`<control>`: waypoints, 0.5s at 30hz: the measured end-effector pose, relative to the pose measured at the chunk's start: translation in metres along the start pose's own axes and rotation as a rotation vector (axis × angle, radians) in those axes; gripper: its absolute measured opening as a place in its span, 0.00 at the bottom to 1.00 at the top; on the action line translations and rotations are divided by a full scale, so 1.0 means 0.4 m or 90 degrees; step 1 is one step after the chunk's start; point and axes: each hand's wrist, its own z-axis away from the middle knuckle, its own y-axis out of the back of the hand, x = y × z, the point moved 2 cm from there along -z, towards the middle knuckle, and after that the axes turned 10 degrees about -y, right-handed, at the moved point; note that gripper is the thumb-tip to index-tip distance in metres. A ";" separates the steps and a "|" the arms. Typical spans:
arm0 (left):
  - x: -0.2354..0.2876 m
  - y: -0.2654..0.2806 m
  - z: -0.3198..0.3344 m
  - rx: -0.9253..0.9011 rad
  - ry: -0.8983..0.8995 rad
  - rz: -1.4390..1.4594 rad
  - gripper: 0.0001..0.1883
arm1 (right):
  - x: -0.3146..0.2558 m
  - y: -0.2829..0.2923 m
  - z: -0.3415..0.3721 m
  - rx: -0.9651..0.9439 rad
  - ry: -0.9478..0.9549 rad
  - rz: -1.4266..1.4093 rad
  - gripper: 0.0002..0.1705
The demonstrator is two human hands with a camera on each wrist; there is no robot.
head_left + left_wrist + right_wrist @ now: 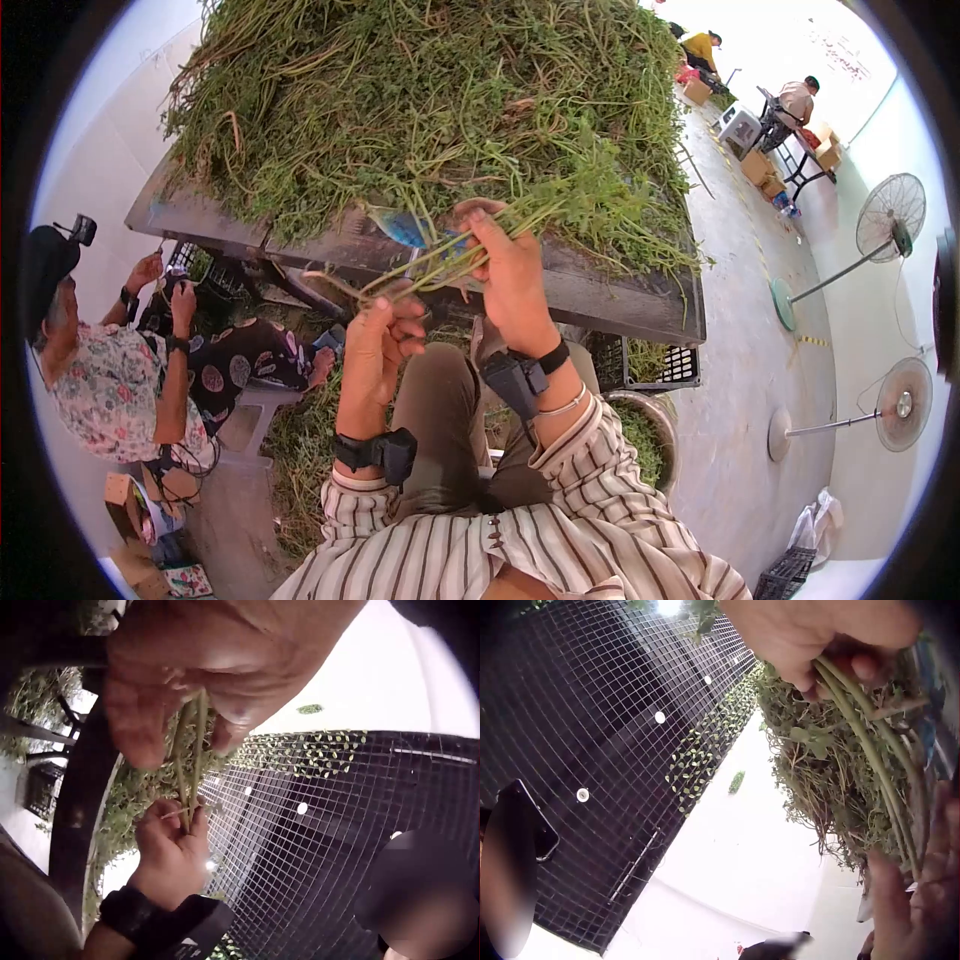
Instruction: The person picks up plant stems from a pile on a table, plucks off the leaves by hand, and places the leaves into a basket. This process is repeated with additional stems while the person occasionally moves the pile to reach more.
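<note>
Two hands at work here, one bunch of green stems [440, 262] between them, held above the near edge of the dark table [330, 245], left of its near right corner. The right hand [512, 285] has its thumb and fingers clamped on the bunch, leafy tops fanning out towards that corner. And the left hand [375, 350]: thumb and fingers pinched together on the lower stem ends. Two thick stems show plainly in the left wrist view; the full count, I cannot tell.

Behind, one great heap of greens [430, 110] covers much of the table, and one blue item [402, 228] sits at the near edge, just beside the bunch. Beneath the near right corner, one black crate [680, 368], with one round tub [672, 445] of greens near it. Two standing fans [892, 218] on the right, one seated person [110, 370] on the left, two more people [797, 100] well apart in the background.
</note>
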 end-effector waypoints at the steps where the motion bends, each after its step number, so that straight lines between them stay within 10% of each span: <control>1: 0.000 -0.001 0.007 -0.032 0.041 -0.050 0.21 | 0.005 0.006 -0.005 0.003 0.009 -0.014 0.09; 4: 0.012 -0.006 0.033 -0.076 0.094 -0.189 0.17 | 0.005 0.006 -0.005 0.008 -0.002 -0.026 0.10; 7: 0.047 -0.033 0.055 -0.031 -0.101 -0.362 0.14 | 0.011 0.001 -0.001 0.021 -0.020 -0.037 0.11; 9: 0.094 -0.076 0.052 -0.049 -0.523 -0.817 0.17 | 0.006 -0.002 0.005 0.005 -0.021 -0.030 0.10; 15: 0.064 -0.068 -0.015 -0.187 -0.578 -0.925 0.19 | 0.009 0.003 -0.004 -0.033 -0.035 -0.047 0.11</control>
